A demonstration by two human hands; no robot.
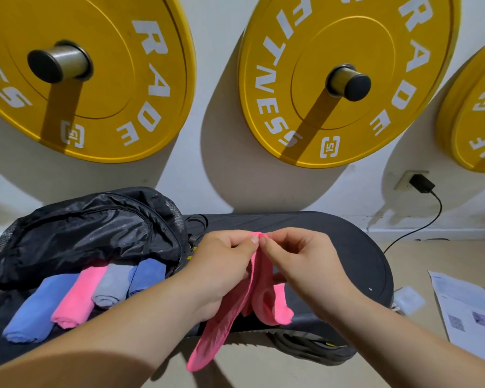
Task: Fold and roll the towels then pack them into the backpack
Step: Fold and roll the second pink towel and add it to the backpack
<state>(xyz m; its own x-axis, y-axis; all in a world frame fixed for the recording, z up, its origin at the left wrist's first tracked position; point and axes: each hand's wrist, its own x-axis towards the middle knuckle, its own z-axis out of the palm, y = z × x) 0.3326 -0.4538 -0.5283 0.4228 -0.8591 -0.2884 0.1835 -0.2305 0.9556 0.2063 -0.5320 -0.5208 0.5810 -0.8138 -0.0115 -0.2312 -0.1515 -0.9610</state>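
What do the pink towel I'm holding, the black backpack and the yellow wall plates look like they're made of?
The pink towel: soft matte microfibre-like cloth, by its fuzzy surface and limp drape. The backpack: thin synthetic, likely nylon, by its crinkled sheen. The yellow plates: probably rubber or urethane, smooth and semi-matte; hard to confirm.

Yellow weight plates [345, 79], wall charger [421, 184], papers [465, 306]

Hard light from the upper right throws crisp, dark shadows of the yellow weight plates [356, 127] down and left across the white wall [216, 65]. Each peg [349, 82] streaks its plate. Sheen glints on the black backpack [95, 228]. Wide-angle distortion bows the edges, and the near forearms [129, 317] look soft.
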